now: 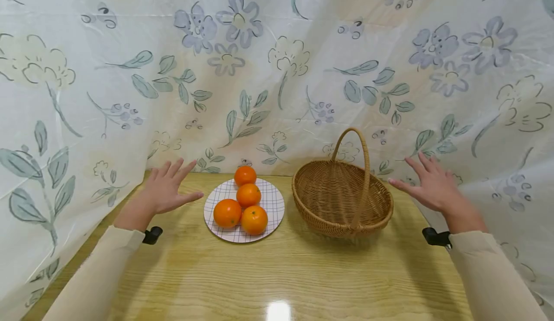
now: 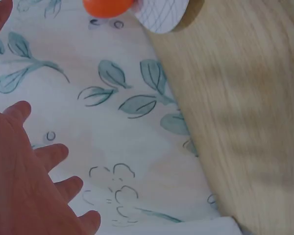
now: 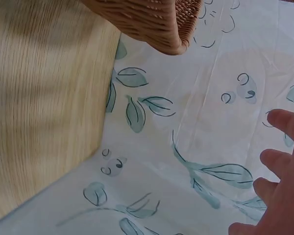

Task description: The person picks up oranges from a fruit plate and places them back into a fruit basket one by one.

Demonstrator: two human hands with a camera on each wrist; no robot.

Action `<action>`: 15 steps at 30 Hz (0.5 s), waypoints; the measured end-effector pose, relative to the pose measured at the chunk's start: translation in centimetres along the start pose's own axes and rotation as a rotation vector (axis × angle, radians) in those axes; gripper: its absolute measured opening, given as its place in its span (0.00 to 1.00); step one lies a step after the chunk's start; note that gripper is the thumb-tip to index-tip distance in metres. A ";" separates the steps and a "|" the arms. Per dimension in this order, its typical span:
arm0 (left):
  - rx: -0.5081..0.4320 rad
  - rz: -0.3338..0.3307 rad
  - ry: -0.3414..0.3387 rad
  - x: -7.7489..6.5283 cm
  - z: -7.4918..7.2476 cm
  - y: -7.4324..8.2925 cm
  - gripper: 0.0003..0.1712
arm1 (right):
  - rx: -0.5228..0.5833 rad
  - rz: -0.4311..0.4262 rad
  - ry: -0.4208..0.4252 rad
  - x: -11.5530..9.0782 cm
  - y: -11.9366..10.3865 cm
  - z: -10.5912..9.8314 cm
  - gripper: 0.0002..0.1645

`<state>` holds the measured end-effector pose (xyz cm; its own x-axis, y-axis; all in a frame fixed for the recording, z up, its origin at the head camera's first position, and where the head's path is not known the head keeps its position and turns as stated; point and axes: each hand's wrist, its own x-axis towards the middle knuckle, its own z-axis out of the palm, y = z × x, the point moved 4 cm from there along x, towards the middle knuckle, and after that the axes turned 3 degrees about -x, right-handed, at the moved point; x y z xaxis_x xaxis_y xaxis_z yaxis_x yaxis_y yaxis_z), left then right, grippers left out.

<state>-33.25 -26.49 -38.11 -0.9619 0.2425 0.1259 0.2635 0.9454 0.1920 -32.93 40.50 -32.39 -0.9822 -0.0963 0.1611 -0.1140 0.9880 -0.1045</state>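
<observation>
Several oranges (image 1: 248, 195) lie grouped on a round white plate (image 1: 277, 209) with a grid pattern. To the plate's right stands a brown wicker basket (image 1: 320, 191) with a tall arched handle, and its inside shows bare weave. My left hand (image 1: 166, 189) is held out left of the plate, fingers spread and nothing in it. On the other side, my right hand (image 1: 433, 184) is likewise spread and holds nothing, just right of the basket. In the left wrist view an orange (image 2: 108, 6) shows at the top edge, beyond the hand.
A light wooden table (image 1: 277, 273) carries the plate and basket. Floral cloth (image 1: 259, 80) hangs behind it and along both sides. Black straps (image 1: 152, 235) sit on the wrists by the cream sleeves (image 1: 97, 268).
</observation>
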 end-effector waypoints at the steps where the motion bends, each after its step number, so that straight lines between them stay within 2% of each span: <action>1: -0.006 0.005 0.005 0.0 0.2 0.1 0.58 | 0.007 0.000 0.002 -0.1 0.0 0.1 0.60; 9: -0.047 0.051 0.041 -0.4 1.8 1.1 0.57 | 0.087 -0.028 0.047 -0.6 -0.2 1.5 0.57; 15: -0.103 0.111 0.091 -0.7 2.4 2.4 0.55 | 0.158 -0.015 0.060 -0.7 -0.2 2.7 0.56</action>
<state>-32.14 -23.88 -40.07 -0.9173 0.3190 0.2384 0.3781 0.8855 0.2700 -32.62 40.04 -35.10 -0.9702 -0.0987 0.2215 -0.1551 0.9547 -0.2538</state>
